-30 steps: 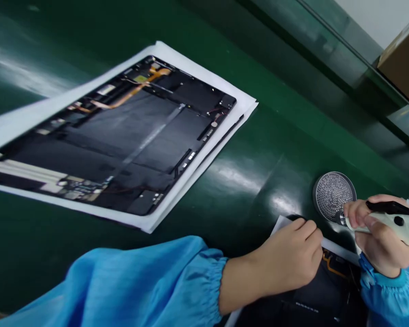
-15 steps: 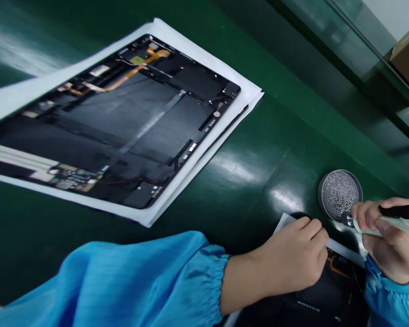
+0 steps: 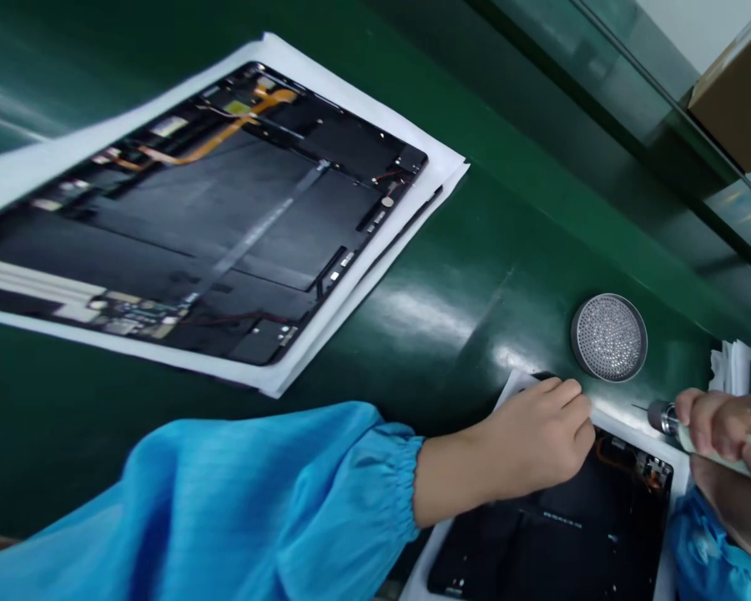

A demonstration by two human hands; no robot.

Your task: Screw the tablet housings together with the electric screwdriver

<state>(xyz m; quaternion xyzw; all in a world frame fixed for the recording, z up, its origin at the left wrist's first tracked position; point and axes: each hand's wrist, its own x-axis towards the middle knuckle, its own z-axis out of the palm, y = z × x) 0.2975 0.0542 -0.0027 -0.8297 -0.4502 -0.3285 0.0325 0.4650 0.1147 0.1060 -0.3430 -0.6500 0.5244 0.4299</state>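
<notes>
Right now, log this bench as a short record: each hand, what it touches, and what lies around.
Left hand: fingers curled on the far-left corner of the near tablet, which lies opened on a white sheet
Right hand: grips an electric screwdriver, bit pointing left, by the near tablet's far edge
Screw dish: round, beyond both hands, untouched
Far tablet: opened, on its own paper
Surface: glossy green surface

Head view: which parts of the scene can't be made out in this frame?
In the head view:
- Electric screwdriver: body cut off by the right edge; the right hand wraps its handle.
- Near tablet: top-left corner hidden under the left hand; lower part cut off by the bottom edge.
- Round dish: contents too small to identify.
- Far tablet: left end cut off by the frame edge.
</notes>
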